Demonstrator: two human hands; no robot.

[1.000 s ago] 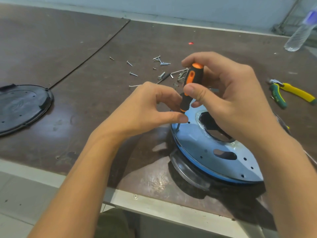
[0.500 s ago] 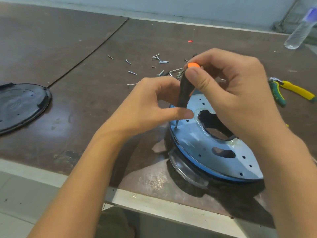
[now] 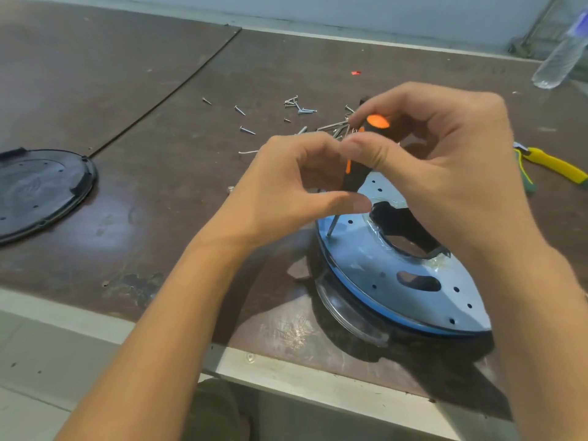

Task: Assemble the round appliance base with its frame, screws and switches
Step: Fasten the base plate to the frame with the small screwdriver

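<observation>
- The right hand (image 3: 445, 176) grasps the top of the black-and-orange screwdriver (image 3: 350, 178), with thumb and fingers curled round the handle near its orange cap.
- The left hand (image 3: 286, 192) is curled, and its thumb and fingers pinch the lower end of the same handle, just under the right thumb.
- The round base (image 3: 397, 275) lies on the bench (image 3: 159, 90) directly below both hands, mostly under the right wrist, with its blue-filmed metal plate facing up.
- The screwdriver leans slightly, and its tip meets the plate near the rim, just below the left thumb.
- The plate shows a large jagged central opening, a smaller oval slot and a scatter of small holes.
- Loose screws (image 3: 246, 130) lie on the bench just beyond the hands.
- A black round cover (image 3: 41, 189) lies well to the left of the left hand.
- Yellow-handled pliers (image 3: 553, 163) lie just right of the right hand, and a clear bottle (image 3: 560, 58) lies farther beyond it.
</observation>
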